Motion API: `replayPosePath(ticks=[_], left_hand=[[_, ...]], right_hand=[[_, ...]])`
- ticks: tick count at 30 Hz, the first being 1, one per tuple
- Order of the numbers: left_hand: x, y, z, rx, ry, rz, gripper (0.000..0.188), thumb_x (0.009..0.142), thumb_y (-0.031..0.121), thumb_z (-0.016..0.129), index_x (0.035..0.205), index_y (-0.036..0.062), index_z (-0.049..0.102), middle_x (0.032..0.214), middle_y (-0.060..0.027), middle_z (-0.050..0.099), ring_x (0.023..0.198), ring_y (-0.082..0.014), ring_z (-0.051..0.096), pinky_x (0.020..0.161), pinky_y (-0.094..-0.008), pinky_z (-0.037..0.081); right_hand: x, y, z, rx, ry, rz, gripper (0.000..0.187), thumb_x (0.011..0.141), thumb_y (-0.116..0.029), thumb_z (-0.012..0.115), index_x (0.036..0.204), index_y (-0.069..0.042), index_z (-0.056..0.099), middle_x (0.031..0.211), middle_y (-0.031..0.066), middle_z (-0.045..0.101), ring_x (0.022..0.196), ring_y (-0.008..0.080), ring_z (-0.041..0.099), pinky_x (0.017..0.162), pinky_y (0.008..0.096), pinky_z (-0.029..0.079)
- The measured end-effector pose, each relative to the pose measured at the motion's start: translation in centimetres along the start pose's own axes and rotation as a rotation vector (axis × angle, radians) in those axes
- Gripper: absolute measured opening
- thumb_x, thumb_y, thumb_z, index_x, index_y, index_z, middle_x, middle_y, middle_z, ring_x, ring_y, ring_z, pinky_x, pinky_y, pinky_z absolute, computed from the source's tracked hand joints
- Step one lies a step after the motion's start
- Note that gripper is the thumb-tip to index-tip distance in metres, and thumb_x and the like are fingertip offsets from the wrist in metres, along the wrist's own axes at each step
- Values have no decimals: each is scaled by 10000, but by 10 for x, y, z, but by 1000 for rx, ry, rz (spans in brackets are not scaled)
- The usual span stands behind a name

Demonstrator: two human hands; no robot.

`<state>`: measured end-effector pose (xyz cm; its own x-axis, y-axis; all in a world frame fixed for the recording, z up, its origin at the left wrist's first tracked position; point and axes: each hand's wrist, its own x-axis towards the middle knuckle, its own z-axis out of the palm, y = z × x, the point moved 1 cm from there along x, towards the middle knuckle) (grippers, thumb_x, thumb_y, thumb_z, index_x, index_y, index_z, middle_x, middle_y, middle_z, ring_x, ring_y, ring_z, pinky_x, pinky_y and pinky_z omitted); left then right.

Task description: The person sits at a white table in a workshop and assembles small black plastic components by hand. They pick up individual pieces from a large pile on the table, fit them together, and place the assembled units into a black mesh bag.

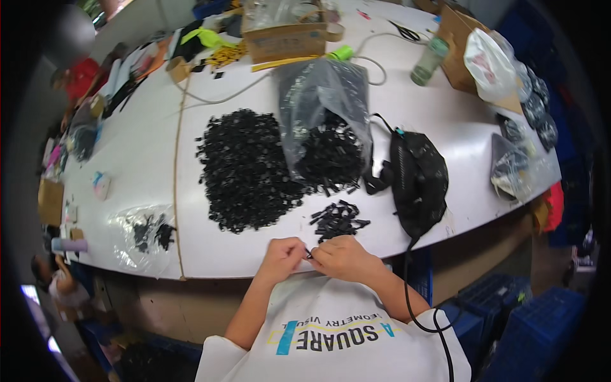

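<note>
Close to the table's front edge, my left hand and my right hand meet with fingertips pinched. Between them is a small black piece, likely plastic, mostly covered by the fingers. Just beyond my right hand lies a small heap of black strip-like pieces. A clear plastic bag spills more such pieces from its near end. To its left spreads a broad pile of small black parts, touching the spilled pieces.
A black pouch with a strap lies right of the bag. Behind stand a cardboard box and a green-tinted bottle. Left of a table seam is a clear bag with black pieces. Blue crates stand at lower right. Other people sit at left.
</note>
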<state>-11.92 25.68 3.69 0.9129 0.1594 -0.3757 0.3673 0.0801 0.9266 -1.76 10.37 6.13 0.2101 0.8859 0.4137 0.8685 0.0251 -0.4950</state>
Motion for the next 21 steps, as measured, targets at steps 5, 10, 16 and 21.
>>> replayPosePath(ticks=[5, 10, 16, 21], left_hand=[[-4, 3, 22, 107, 259, 303, 155, 906, 60, 571, 837, -44, 664, 665, -54, 592, 549, -71, 536, 487, -211, 422], [-2, 1, 10, -64, 23, 309, 99, 860, -25, 602, 914, -46, 683, 808, -86, 624, 649, -97, 581, 575, -207, 472], [-5, 10, 13, 468, 159, 622, 127, 725, -76, 666, 843, -32, 666, 765, -103, 644, 614, -168, 618, 568, -256, 502], [-3, 3, 7, 687, 82, 743, 160, 705, -55, 677, 853, 0, 652, 762, -111, 657, 625, -240, 642, 570, -308, 520]], right_hand=[[-8, 2, 6, 84, 141, 80, 162, 674, -106, 722, 683, -61, 567, 542, 46, 506, 468, 211, 536, 448, 327, 435], [-17, 1, 7, 205, 101, 165, 156, 684, -114, 728, 729, -40, 598, 546, 48, 536, 445, 213, 538, 432, 329, 431], [-19, -9, 10, 290, 227, 299, 149, 736, -119, 697, 785, -24, 592, 580, 63, 555, 489, 235, 564, 465, 336, 451], [-22, -13, 11, 191, 48, 356, 105, 782, -110, 639, 794, -30, 572, 670, 102, 583, 596, 273, 600, 554, 373, 473]])
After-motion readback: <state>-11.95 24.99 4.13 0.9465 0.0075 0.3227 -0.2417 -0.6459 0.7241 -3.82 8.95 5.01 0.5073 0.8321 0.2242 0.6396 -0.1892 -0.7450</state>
